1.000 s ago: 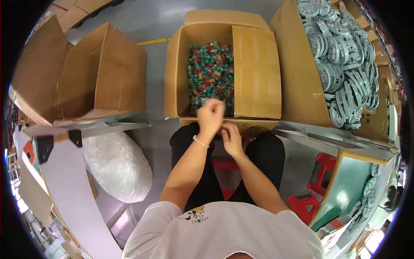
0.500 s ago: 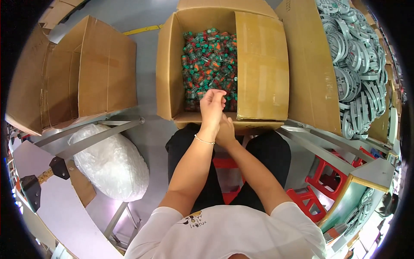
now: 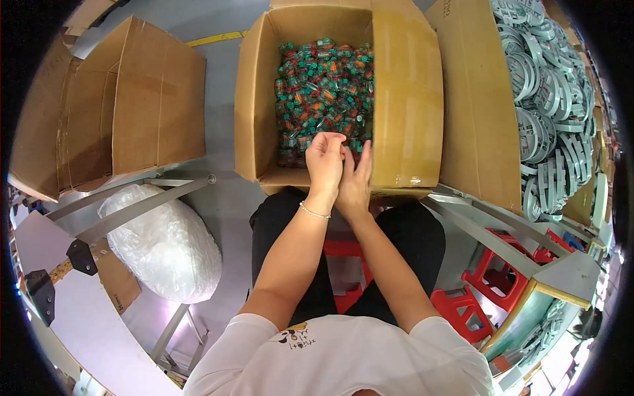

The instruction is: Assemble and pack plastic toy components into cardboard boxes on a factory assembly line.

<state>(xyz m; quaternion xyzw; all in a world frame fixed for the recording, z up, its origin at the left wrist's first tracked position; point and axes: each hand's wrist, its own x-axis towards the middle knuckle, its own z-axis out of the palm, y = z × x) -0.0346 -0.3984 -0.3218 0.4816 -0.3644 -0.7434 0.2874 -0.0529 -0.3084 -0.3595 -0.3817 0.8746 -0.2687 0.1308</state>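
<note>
While I sat on the red stool, things lay like this:
Open box (image 3: 403, 92): stood before my knees, flaps spread for easy reach.
Side box (image 3: 112, 105): tipped open on my left.
Wrapped bundle (image 3: 165, 244): white plastic, on the floor at my left.
Grey rings (image 3: 548, 112): stacked in the carton on my right.
Small parts (image 3: 323, 86): green and orange, heaped inside the open box.
My left hand (image 3: 325, 162): curled at the box's near edge; what it held, I could not tell.
My right hand (image 3: 355, 178): fingers loose, pressed against the left.

Open brown carton (image 3: 406, 99) ahead, perhaps another (image 3: 112, 105) left.
</note>
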